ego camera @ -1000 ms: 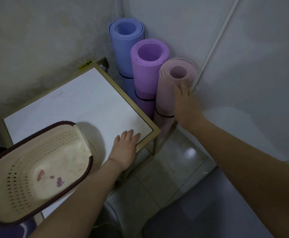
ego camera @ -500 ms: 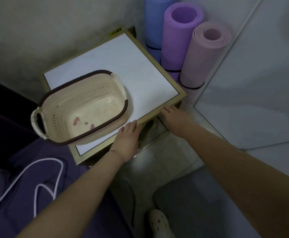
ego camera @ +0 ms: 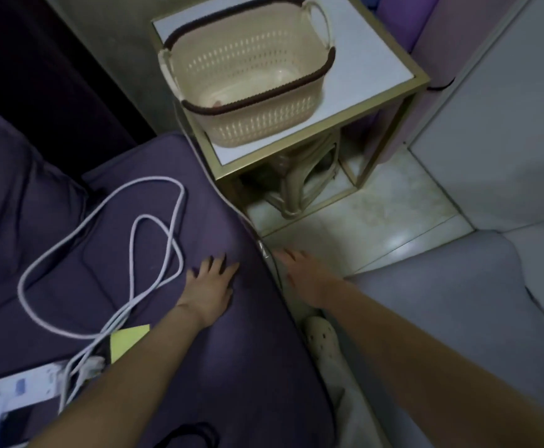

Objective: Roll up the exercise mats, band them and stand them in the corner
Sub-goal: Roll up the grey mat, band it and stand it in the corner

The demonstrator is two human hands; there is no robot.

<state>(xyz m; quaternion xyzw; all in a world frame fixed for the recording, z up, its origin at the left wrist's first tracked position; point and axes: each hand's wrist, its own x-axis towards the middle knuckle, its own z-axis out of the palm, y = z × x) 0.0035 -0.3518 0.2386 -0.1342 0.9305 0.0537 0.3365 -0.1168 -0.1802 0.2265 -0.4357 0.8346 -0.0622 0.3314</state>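
left hand flat, fingers spread on dark purple cushion, right hand open, empty, cream perforated plastic basket at 12 o'clock

Probably a home bedroom — purple bedding, side table, tiled floor.

Side table and basket block mats; tiled floor open.
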